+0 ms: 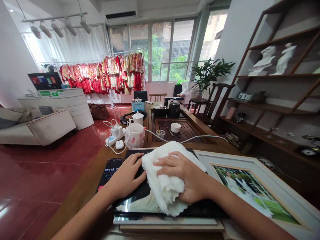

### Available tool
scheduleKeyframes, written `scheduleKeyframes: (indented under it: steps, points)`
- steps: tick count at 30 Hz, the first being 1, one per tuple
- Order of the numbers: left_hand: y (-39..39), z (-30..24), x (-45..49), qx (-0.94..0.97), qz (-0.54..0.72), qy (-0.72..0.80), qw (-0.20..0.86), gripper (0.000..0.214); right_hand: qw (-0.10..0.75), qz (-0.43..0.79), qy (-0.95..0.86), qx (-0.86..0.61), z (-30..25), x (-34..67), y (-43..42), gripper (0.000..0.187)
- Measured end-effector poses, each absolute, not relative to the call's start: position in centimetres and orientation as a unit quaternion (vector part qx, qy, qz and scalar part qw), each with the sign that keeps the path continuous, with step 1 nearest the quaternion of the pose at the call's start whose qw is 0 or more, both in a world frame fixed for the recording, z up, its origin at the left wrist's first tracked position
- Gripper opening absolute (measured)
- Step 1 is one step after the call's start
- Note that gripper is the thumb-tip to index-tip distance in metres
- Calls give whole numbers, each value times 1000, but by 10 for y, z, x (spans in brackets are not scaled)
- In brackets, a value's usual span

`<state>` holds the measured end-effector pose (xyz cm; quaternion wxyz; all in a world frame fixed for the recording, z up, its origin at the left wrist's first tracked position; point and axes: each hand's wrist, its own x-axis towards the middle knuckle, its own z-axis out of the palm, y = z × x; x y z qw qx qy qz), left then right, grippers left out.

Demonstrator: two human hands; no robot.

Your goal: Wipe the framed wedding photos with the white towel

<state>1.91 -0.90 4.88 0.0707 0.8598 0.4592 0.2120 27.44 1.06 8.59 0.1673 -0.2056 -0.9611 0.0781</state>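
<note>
My right hand (186,176) presses a white fluffy cloth (166,173) onto a glossy dark photo panel (140,200), its fingers curled over the cloth. My left hand (126,176) lies flat on the panel's left part, fingers stretched, touching the cloth's edge. The panel rests on top of other stacked frames on a wooden table (87,186). A phone (110,171) with a running timer on its screen lies just left of my left hand.
A white-framed photo (252,190) lies to the right. Beyond stand a teapot (135,135), a power strip (115,133) with cables, a small white case (119,144) and a tea tray (182,128). A shelf (275,76) stands right, a sofa (37,128) left.
</note>
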Motion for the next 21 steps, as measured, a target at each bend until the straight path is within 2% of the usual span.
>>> scheduleKeyframes:
  steps: [9, 21]
  points:
    - [-12, 47, 16, 852, 214, 472, 77, 49, 168, 2, -915, -367, 76, 270, 12, 55]
    - [-7, 48, 22, 861, 213, 456, 69, 40, 155, 66, -967, -191, 84, 276, 13, 51]
